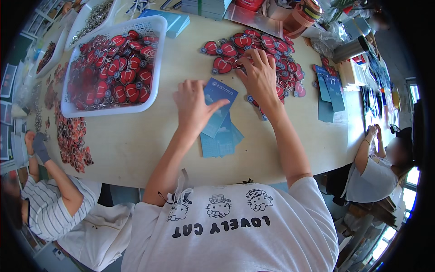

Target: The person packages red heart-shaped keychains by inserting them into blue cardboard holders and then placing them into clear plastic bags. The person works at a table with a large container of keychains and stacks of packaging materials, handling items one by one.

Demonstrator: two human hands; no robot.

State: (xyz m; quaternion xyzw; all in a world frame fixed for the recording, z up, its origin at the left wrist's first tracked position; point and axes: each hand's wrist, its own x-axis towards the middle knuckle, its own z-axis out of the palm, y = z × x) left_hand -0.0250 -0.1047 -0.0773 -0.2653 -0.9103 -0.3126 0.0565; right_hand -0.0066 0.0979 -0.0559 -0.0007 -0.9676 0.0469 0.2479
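Note:
A small stack of blue cards [217, 144] lies on the table before me, the top one turned at an angle. My left hand [194, 105] is at that card's left side, thumb stretched across its face and fingers apart; it grips nothing that I can see. Over the near left part of a loose pile of red keychains [281, 68], my right hand [259, 72] reaches with bent fingers, the thumb apart from them. Its fingertips are among the keychains, and whether they touch one is hard to make out.
A white plastic basket [156, 68] full of red keychains stands at the left. Orange-red pieces [72, 140] lie beside it. Behind are a bin of metal rings [93, 20] and blue card stacks [179, 25]. More blue cards [333, 93] lie right. A person sits on each side.

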